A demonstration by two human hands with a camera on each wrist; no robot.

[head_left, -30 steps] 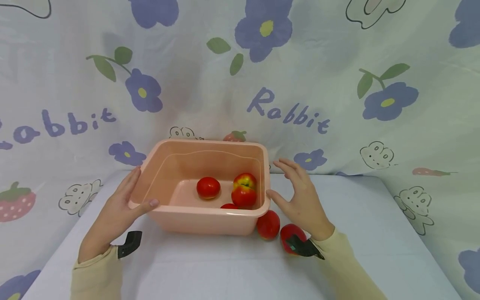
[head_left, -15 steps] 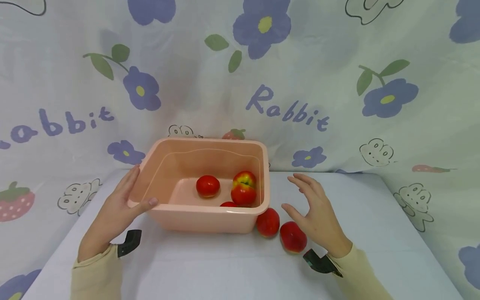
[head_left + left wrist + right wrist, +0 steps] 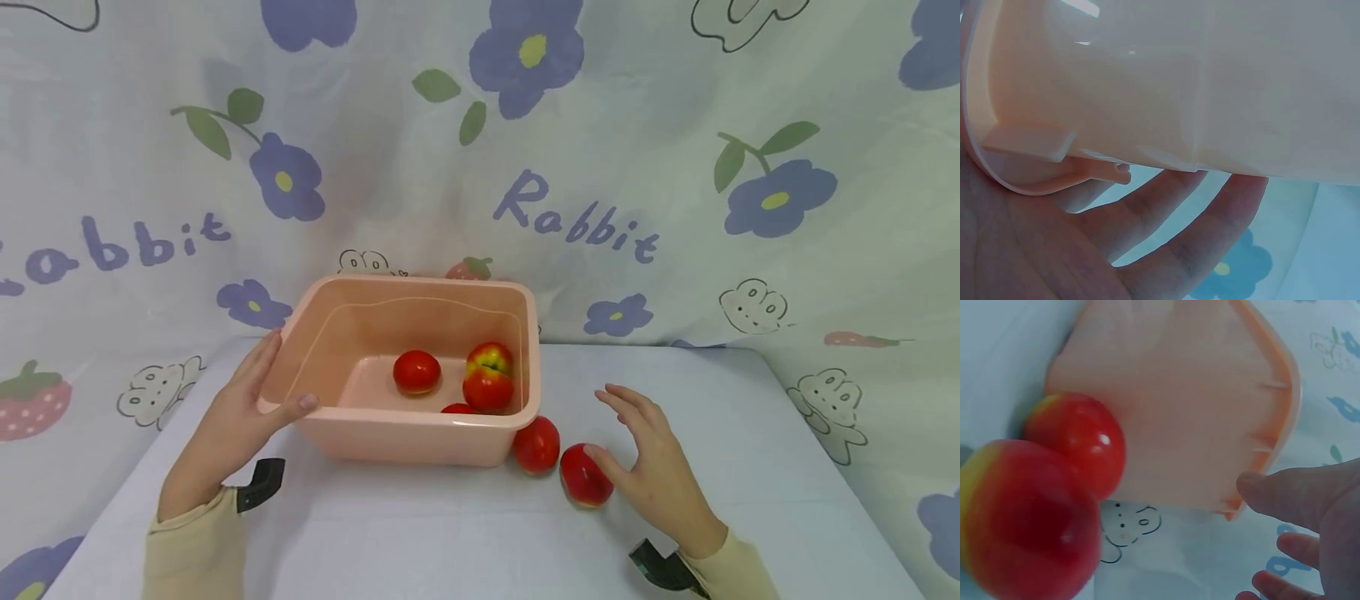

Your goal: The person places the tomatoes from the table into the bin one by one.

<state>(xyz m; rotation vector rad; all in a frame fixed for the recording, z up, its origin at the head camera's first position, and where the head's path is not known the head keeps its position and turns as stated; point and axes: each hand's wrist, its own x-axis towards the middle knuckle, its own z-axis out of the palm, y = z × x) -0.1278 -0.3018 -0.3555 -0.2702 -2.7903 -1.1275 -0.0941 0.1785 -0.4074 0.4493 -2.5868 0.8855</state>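
A pink plastic bin (image 3: pixel 408 440) stands at the back of the table. My left hand (image 3: pixel 228 425) holds its left end, thumb on the front rim; in the left wrist view, the fingers (image 3: pixel 1210 237) reach under the rim to the outer wall. Several apples lie inside, one red apple (image 3: pixel 417 372) in the middle and a red-and-yellow apple (image 3: pixel 490 357) at the right; the front rim partly hides another. Two apples are outside: one (image 3: pixel 537 446) by the bin's front right corner, another (image 3: pixel 582 479) beside it. Near this second apple, my right hand (image 3: pixel 660 475) hovers with fingers spread, holding nothing.
A white cloth covers the table (image 3: pixel 420 533). Behind it hangs a printed curtain (image 3: pixel 637 125) with flowers and rabbits, close to the bin's back. Each wrist carries a black camera mount, such as the right mount (image 3: pixel 663 567).
My right hand has moved away from the bin's right rim, rightward and toward me, to near the outer apple. My left hand, the bin and the apples stay in place.
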